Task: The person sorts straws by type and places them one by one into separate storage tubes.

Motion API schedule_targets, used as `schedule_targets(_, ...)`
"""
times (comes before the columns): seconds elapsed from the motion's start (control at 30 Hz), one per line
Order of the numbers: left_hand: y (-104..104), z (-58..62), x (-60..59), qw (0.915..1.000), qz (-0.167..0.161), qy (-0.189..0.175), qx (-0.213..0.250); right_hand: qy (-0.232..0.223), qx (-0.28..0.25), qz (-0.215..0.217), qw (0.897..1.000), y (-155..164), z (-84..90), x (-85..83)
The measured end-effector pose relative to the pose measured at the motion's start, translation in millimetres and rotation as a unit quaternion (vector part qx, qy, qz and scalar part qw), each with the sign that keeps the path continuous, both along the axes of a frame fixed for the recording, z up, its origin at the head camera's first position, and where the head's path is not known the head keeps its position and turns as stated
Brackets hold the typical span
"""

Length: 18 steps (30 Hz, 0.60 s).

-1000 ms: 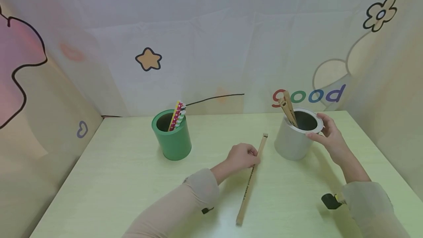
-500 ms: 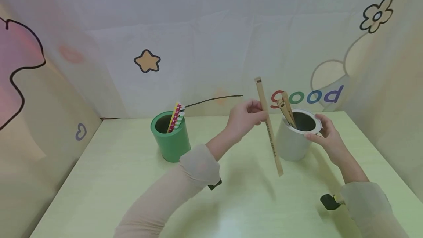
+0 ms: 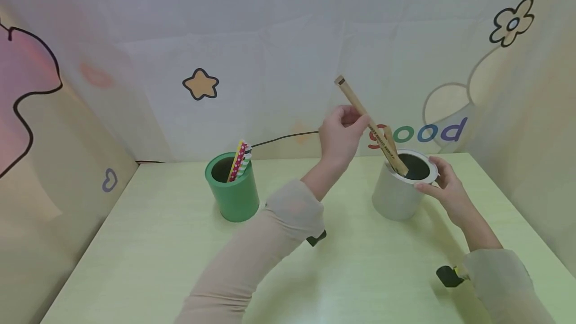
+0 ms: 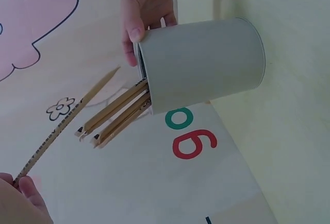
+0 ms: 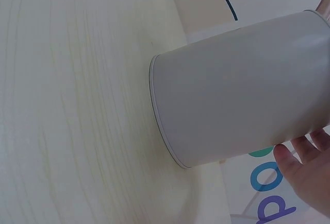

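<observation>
From the head camera, the left hand is raised above the tabletop, forearm sloping up from the lower middle of the frame. Its fingers pinch a long wooden pencil near the upper third; the pencil tilts up to the left, and its lower end dips into the mouth of the grey cup. The right hand grips the cup's right rim, thumb on the near edge, fingers curled round the far side. The grey cup already holds a few other wooden pencils, which lean left. A green cup stands well apart to the left with patterned pencils leaning on its right rim. The tabletop is bare between the two cups and towards the near edge; a patterned cloth wall closes in the back and both sides.

In the left wrist view, the grey cup fills the middle with the wooden pencils sticking out of its mouth. The held pencil points at the opening, and the right hand's thumb lies on the rim.

In the right wrist view, the grey cup stands on the tabletop close to the back wall, the right hand's fingers against its side.
</observation>
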<state>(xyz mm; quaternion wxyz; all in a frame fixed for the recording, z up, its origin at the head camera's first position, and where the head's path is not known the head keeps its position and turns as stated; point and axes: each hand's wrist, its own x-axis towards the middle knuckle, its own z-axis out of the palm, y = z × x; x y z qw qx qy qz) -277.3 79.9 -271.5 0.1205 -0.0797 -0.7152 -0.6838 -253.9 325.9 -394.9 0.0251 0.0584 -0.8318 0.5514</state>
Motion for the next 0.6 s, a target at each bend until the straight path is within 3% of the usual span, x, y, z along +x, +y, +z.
schedule_targets(0.37, 17, -28.8, -3.2, 0.9986, 0.046, 0.018, -0.017, 0.006, -0.003, 0.0, 1.0, -1, -1.1, 0.2)
schedule_targets(0.6, 29, -45.4, -5.0, 0.9984, 0.052, 0.011, -0.017, -0.002, 0.007, -0.004, 1.0, 0, 0.0, -0.2)
